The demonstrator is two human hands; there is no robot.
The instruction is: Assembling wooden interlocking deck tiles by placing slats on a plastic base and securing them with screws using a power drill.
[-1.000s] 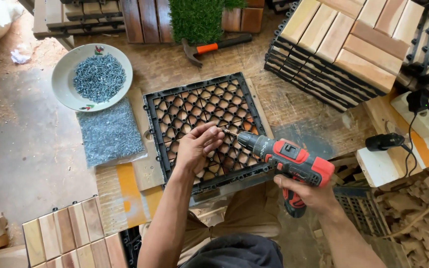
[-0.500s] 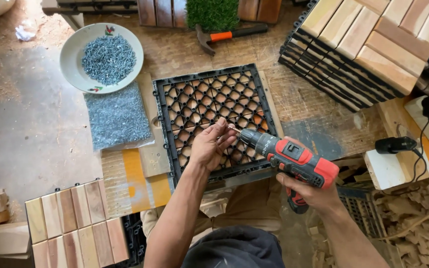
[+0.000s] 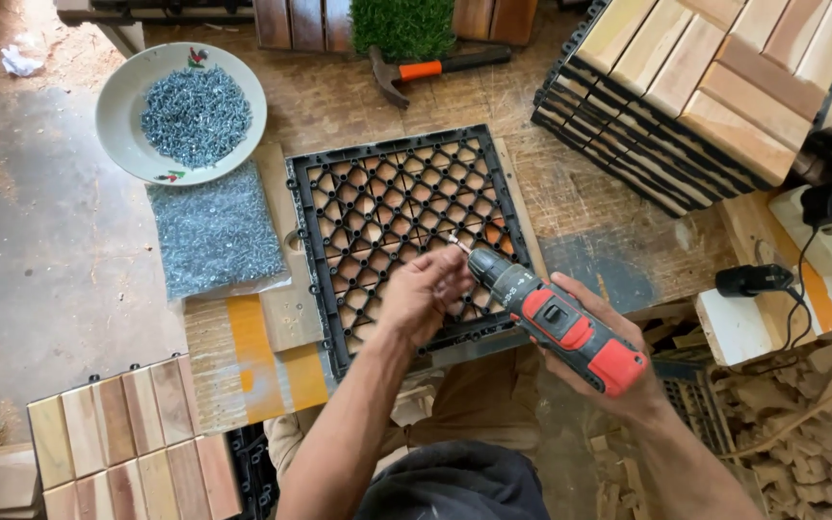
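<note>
floor: grey concrete [image 3: 40,260], dusted with sawdust at upper left | tabletop [image 3: 609,202]: worn scratched wood, yellow-painted patches | right: heap of wood offcuts [image 3: 801,433] on the ground | top edge: dark wood slats, patch of green turf [image 3: 402,24] | light: even daylight, soft shadows

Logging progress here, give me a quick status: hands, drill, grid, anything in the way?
Right hand grips the red drill. Left hand pinches at the drill tip, over the black plastic grid. Nothing blocking; bowl of screws sits off left.

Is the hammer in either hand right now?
No, the hammer lies at the bench's far edge; the right hand holds the drill.
</note>
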